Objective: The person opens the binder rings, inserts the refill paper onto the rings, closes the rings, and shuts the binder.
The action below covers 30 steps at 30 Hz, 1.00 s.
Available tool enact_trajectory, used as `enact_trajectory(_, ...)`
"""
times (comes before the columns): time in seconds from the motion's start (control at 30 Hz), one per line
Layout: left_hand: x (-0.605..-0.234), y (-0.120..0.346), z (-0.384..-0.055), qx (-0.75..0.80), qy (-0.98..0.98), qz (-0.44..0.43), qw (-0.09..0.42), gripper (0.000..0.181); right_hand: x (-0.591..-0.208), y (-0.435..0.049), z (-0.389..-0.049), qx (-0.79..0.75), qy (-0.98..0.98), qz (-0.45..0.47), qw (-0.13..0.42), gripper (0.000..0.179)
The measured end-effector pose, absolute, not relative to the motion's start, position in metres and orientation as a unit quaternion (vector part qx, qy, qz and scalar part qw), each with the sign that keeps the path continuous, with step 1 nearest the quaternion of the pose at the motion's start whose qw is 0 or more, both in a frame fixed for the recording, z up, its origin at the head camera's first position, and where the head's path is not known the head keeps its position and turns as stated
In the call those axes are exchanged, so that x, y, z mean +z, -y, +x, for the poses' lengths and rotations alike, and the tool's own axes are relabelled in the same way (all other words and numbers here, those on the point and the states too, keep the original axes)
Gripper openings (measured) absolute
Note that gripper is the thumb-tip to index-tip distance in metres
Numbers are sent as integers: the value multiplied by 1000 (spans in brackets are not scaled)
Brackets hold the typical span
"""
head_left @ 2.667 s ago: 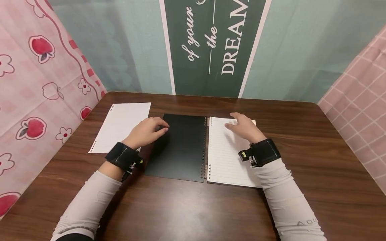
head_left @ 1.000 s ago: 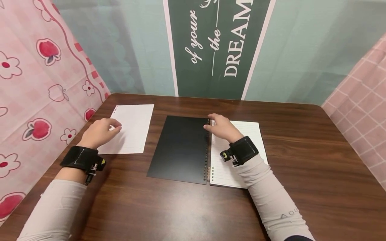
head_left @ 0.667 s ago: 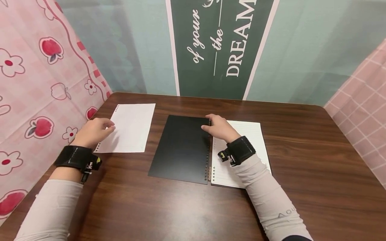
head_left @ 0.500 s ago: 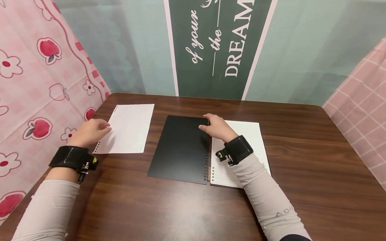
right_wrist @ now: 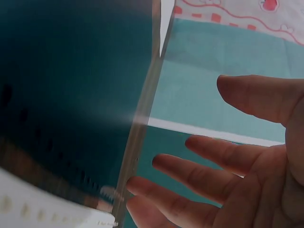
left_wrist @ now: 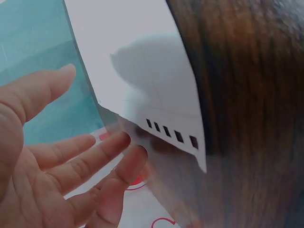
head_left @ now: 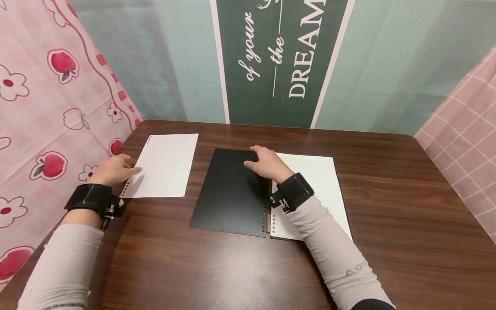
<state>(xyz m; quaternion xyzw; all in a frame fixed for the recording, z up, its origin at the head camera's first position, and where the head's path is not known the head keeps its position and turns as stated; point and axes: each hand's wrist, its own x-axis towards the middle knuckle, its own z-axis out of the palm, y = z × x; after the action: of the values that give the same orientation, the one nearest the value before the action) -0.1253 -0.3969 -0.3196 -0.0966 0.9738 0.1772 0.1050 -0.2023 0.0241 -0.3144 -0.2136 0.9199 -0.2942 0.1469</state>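
A loose-leaf notebook lies open mid-table, its black cover [head_left: 228, 193] on the left and lined white pages [head_left: 319, 181] on the right. My right hand [head_left: 267, 164] hovers over the cover's upper right part, near the row of binding holes; its fingers are spread and hold nothing in the right wrist view. At the far left rests a loose punched sheet of paper [head_left: 166, 165]. Beside this sheet's holed left edge is my left hand [head_left: 113, 170], fingers loosely spread. The left wrist view shows them close to the punched holes [left_wrist: 166, 131], without a pinch; contact is unclear.
The brown wooden table [head_left: 232, 271] carries the notebook and sheet. A pink apple-print cloth [head_left: 50, 129] hangs along the left, a teal and green lettered cloth [head_left: 271, 64] behind, and a pink grid cloth [head_left: 465, 116] at the right.
My left hand has gone left from the black cover to the loose sheet's left edge, its fingers loosening. My right hand has moved left from the pages onto the cover. The papers have stayed put.
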Motion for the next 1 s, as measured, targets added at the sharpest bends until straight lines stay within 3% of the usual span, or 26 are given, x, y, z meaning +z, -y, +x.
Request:
enact_trajectory(0.2, -323, 393, -132, 132, -976, -77, 152, 82, -317, -14, -200, -295, -920, -214, 147, 62)
enact_trajectory(0.37, -322, 386, -136, 97, -972, -88, 194, 97, -320, -5, -198, -311, -913, -210, 159, 63)
enact_trajectory(0.67, -323, 388, -142, 102, -967, -97, 211, 110, -320, 7, -197, -354, -899, -200, 164, 64)
enact_trajectory(1.0, -317, 377, -138, 153, -952, -119, 236, 111, -326, 18, -200, -428, -865, -181, 190, 64)
